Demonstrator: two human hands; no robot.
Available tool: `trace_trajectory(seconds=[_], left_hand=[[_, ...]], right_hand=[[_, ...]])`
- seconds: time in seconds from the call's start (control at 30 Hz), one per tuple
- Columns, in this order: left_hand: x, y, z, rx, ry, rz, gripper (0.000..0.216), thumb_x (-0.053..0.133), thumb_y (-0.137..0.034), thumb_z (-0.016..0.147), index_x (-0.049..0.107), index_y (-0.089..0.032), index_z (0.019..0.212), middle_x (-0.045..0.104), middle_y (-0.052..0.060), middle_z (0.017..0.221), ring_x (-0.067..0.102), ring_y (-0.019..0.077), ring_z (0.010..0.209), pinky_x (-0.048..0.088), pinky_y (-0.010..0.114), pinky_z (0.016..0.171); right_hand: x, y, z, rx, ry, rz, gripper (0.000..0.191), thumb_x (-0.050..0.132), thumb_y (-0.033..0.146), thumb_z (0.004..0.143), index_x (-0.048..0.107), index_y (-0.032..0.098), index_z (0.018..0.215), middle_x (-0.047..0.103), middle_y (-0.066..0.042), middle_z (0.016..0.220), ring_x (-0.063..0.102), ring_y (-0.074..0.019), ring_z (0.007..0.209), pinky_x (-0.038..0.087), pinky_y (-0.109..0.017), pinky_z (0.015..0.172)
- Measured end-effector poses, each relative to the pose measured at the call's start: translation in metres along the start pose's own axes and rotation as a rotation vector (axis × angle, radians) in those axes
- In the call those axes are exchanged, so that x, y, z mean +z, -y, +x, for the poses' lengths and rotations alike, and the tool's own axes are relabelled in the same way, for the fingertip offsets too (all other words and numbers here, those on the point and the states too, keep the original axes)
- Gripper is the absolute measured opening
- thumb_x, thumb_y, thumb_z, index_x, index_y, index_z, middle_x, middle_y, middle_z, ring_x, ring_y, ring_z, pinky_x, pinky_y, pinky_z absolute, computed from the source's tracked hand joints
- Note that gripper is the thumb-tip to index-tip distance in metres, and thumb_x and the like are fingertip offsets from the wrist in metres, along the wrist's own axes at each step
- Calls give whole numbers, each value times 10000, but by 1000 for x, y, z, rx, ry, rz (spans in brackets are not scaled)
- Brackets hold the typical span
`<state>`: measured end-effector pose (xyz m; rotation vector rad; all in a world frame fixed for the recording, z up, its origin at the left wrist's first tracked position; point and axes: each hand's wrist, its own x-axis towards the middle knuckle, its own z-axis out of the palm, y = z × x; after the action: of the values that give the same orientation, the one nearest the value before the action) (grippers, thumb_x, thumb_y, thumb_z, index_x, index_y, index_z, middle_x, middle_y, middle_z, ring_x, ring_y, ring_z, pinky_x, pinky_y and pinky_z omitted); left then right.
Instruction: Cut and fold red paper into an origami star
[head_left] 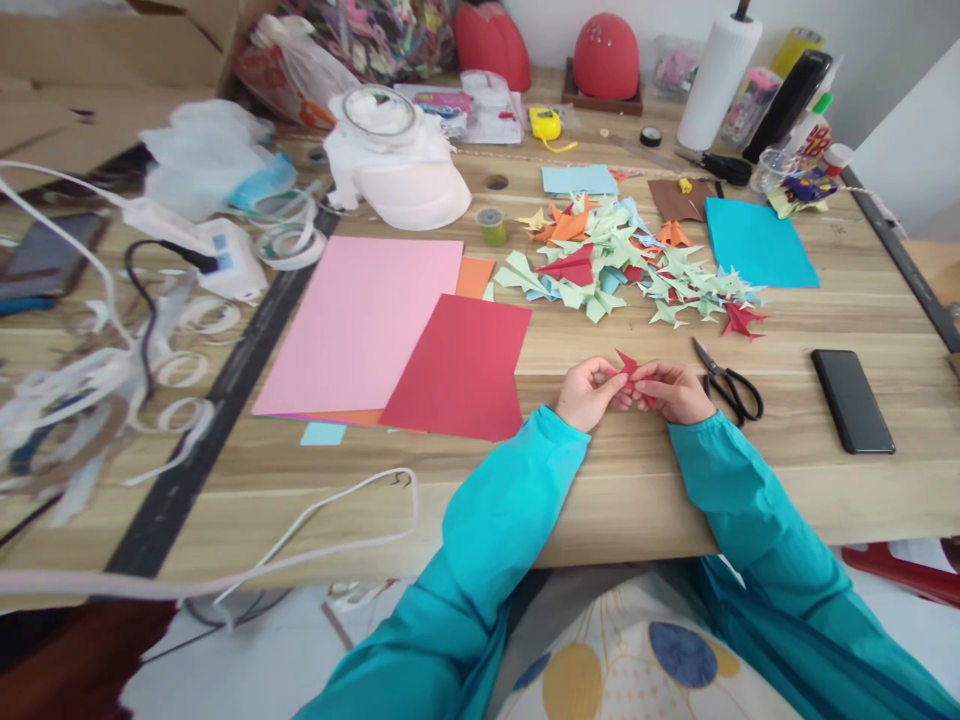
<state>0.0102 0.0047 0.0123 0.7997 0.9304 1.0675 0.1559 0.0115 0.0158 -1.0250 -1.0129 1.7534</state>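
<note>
A small folded red paper piece is pinched between both my hands just above the wooden table. My left hand grips its left side with closed fingers. My right hand holds its right side, fingers curled. Both arms wear teal sleeves. Behind the hands lies a pile of folded paper shapes in green, red, orange and blue. Black scissors lie just right of my right hand.
A red sheet, a pink sheet and a blue sheet lie flat on the table. A black phone rests at the right. Tape rolls, cables and bags crowd the left side; a paper towel roll stands at the back.
</note>
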Motion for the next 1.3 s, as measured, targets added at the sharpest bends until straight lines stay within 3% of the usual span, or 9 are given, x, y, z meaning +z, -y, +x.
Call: trace_trajectory(seconds=[0.2,0.57,1.07,1.3], left_hand=[[0,-1,-1,10,-8,30,335,710,-339,597,458,-131,669,625,19,523,582,121,419,487,236,430],[2,-1,-1,-32,-6,-75,501,741,-318,553,393,-162,877,614,-26,514,588,135,437,475,233,440],[1,-1,-1,28,42,-72,466,763,-281,515,438,-147,822,631,-2,556,585,124,457,469,242,471],[1,-6,-3,-50,54,-129,461,753,-267,540,450,-146,866,632,-1,542,593,131,459,485,249,478]], right_hand=[[1,1,0,7,1,-2,181,748,209,563,642,144,695,651,-9,548,570,-99,445,432,-217,418],[1,-2,1,-1,5,0,210,757,220,552,607,143,677,642,-3,540,557,-94,432,422,-208,412],[5,0,-2,-85,-38,-108,321,738,247,587,516,168,805,605,31,532,555,-94,457,428,-195,411],[1,1,-3,-103,-18,-94,330,730,249,604,524,168,849,621,17,556,561,-102,472,435,-208,432]])
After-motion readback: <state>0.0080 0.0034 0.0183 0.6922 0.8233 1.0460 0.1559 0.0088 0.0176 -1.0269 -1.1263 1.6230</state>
